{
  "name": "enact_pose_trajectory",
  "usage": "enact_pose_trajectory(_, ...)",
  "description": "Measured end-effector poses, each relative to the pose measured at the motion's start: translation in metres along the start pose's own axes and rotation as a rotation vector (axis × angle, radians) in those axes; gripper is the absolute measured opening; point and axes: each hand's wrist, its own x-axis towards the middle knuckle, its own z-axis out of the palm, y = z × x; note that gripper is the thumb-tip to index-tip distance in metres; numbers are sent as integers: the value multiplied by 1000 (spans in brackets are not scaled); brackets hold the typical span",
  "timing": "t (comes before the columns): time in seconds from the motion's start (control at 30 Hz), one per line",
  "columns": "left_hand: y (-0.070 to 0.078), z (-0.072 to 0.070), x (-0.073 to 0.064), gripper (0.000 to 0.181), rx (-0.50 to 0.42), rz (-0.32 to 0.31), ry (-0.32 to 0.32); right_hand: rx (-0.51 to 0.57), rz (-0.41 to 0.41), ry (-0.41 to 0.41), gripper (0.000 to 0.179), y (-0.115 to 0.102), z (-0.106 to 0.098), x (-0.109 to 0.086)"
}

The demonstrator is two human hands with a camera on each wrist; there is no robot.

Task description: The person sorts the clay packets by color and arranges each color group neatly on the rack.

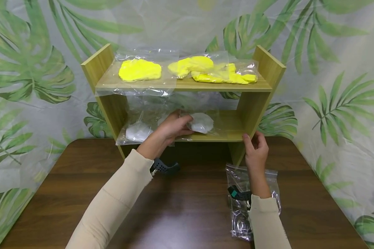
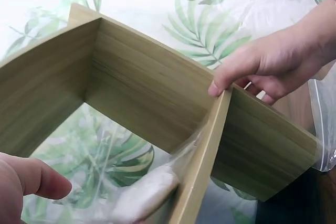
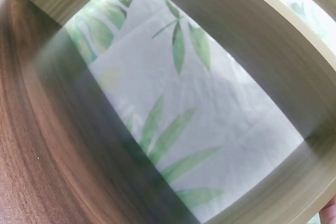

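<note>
A small wooden shelf point(image 1: 171, 88) stands on the dark table. My left hand point(image 1: 176, 126) reaches into its lower level, beside a clear bag holding a white lump point(image 1: 202, 123). In the left wrist view the thumb point(image 2: 44, 181) is extended, apart from the white lump point(image 2: 144, 195); the other fingers are mostly hidden. Another bagged white lump point(image 1: 138, 131) lies at the left of that level, and a third is partly behind my left hand. My right hand point(image 1: 257, 152) grips the shelf's right side, thumb on the front corner and fingers round the outside.
On the top level lie clear bags with a flat yellow lump point(image 1: 140, 70) and yellow pieces point(image 1: 191, 65). Clear zip bags point(image 1: 237, 207) lie on the table point(image 1: 180, 207) under my right forearm. A leaf-patterned cloth point(image 1: 336, 86) hangs behind the shelf.
</note>
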Motion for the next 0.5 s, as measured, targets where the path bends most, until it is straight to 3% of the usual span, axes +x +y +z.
enact_pose_trajectory(0.17, 3, -4, -7, 70, 15, 39, 25, -6, 1, 1, 32, -1, 0, 0)
enact_pose_trajectory(0.33, 5, -10, -12, 69, 2, 93, 1, -14, -3, -3, 34, -1, 0, 0)
enact_pose_trajectory(0.5, 4, -16, -13, 61, 35, 106, -18, -20, -7, -6, 34, -2, 0, -1)
